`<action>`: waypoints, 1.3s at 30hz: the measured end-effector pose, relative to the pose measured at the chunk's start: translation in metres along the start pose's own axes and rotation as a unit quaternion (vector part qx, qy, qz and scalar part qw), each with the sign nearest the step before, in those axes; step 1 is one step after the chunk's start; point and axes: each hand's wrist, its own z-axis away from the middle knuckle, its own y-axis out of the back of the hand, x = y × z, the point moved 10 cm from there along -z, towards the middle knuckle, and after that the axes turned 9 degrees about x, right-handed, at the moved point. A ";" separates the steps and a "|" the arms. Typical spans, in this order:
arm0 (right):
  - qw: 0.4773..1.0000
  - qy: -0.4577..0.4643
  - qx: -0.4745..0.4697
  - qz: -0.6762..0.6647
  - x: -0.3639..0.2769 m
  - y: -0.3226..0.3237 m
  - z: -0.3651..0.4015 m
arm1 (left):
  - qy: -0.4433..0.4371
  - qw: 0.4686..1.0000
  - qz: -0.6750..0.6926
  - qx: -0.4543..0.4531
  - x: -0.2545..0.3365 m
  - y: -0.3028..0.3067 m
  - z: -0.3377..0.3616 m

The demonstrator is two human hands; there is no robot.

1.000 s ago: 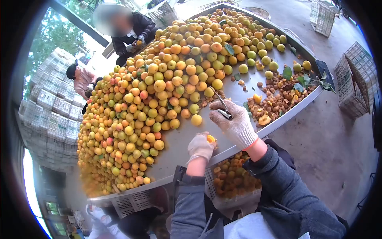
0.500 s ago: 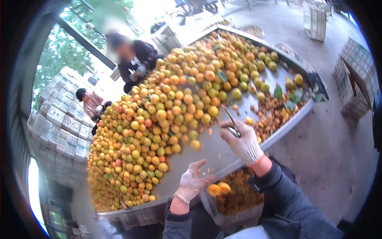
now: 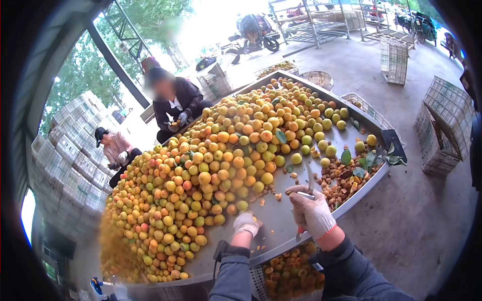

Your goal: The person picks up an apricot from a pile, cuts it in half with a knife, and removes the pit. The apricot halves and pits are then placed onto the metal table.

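My right hand (image 3: 312,213), in a pale glove, is closed around a metal cutting tool (image 3: 306,195) above the metal tray (image 3: 281,220). To its left, my left hand (image 3: 246,224), also gloved, is closed at the edge of the fruit pile, with a bit of yellow at its fingertips, probably a fruit mostly hidden. Yellow-orange and green fruits (image 3: 196,175) are heaped on the tray. Brown pits and scraps (image 3: 346,179) lie with leaves near the tray's right edge. Below the near rim, a crate (image 3: 293,273) holds halved fruits.
Across the tray, a co-worker (image 3: 173,103) in dark clothing holds fruit, and another co-worker (image 3: 118,148) sits farther left. Stacked crates (image 3: 75,155) stand at left, more crates (image 3: 439,130) at right. Behind are a motorbike (image 3: 253,35) and metal racks (image 3: 314,25).
The view has tilted up. My left hand has moved from open above the tray to closed at the pile's edge. My right hand still holds the tool; the halves seen over the crate have gone from there.
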 end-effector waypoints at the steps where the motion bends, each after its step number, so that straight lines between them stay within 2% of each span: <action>1: 1.000 -0.020 -0.008 0.015 0.005 -0.004 -0.001 | 0.018 1.000 -0.004 0.003 -0.008 -0.003 0.002; 2: 1.000 -0.016 -0.006 0.013 0.005 -0.002 -0.003 | 0.013 1.000 -0.005 0.004 -0.005 0.011 0.010; 4: 0.998 -0.010 -0.022 -0.064 0.006 -0.003 -0.007 | 0.073 0.992 0.067 -0.074 -0.017 0.021 0.036; 5: 0.976 -0.065 -0.070 -0.196 0.012 -0.008 -0.011 | 0.070 0.992 0.067 -0.078 -0.029 0.015 0.040; 7: 0.936 -0.141 -0.053 -0.318 0.024 -0.007 -0.021 | 0.057 0.962 0.264 0.039 -0.055 0.017 0.045; 8: 0.913 -0.166 -0.046 -0.370 0.033 -0.009 -0.026 | 0.055 0.962 0.266 0.037 -0.061 0.021 0.054; 10: 0.931 -0.232 -0.038 -0.280 0.076 -0.017 -0.023 | 0.098 0.843 0.529 0.004 -0.069 0.024 0.072; 11: 0.951 -0.239 -0.037 -0.191 0.081 -0.027 -0.007 | 0.098 0.842 0.531 0.003 -0.073 0.021 0.074; 12: 0.958 -0.237 -0.067 -0.147 0.088 -0.039 0.003 | 0.069 0.750 0.658 -0.005 -0.071 0.020 0.077; 13: 0.967 -0.209 -0.081 -0.117 0.089 -0.046 0.010 | 0.046 0.638 0.768 -0.009 -0.074 0.020 0.084; 14: 0.974 -0.189 -0.095 -0.085 0.093 -0.052 0.018 | 0.064 0.634 0.770 -0.008 -0.074 0.021 0.095; 16: 0.989 -0.101 -0.101 0.038 0.092 -0.057 0.019 | 0.004 0.501 0.865 0.016 -0.057 0.058 0.116; 17: 0.988 -0.085 -0.102 0.081 0.091 -0.062 0.022 | 0.029 0.502 0.864 0.024 -0.069 0.045 0.116; 19: 0.974 -0.095 -0.121 0.164 0.099 -0.071 0.029 | -0.022 0.449 0.893 -0.029 -0.069 0.030 0.101; 20: 0.966 -0.104 -0.129 0.200 0.105 -0.075 0.033 | -0.015 0.447 0.894 -0.024 -0.075 0.023 0.100; 21: 0.964 -0.108 -0.130 0.204 0.112 -0.077 0.034 | -0.030 0.421 0.906 -0.043 -0.073 0.022 0.100; 22: 0.951 -0.077 -0.144 0.261 0.116 -0.081 0.035 | -0.047 0.394 0.916 -0.063 -0.067 0.025 0.099; 23: 0.934 -0.045 -0.158 0.316 0.120 -0.085 0.037 | -0.046 0.391 0.917 -0.063 -0.065 0.029 0.098; 28: 0.909 0.013 -0.195 0.369 0.142 -0.091 0.036 | -0.021 0.359 0.931 -0.069 -0.065 0.042 0.107; 30: 0.893 0.066 -0.215 0.389 0.142 -0.097 0.040 | -0.012 0.353 0.933 -0.062 -0.070 0.037 0.108; 32: 0.891 0.057 -0.224 0.391 0.140 -0.103 0.046 | -0.001 0.351 0.935 -0.056 -0.079 0.030 0.110; 34: 0.868 0.072 -0.237 0.429 0.140 -0.107 0.049 | -0.002 0.390 0.920 -0.040 -0.086 0.028 0.109; 35: 0.869 0.072 -0.236 0.428 0.141 -0.107 0.049 | -0.002 0.391 0.920 -0.042 -0.087 0.030 0.109; 39: 0.889 0.022 -0.232 0.394 0.152 -0.102 0.049 | 0.015 0.341 0.938 -0.068 -0.092 0.033 0.108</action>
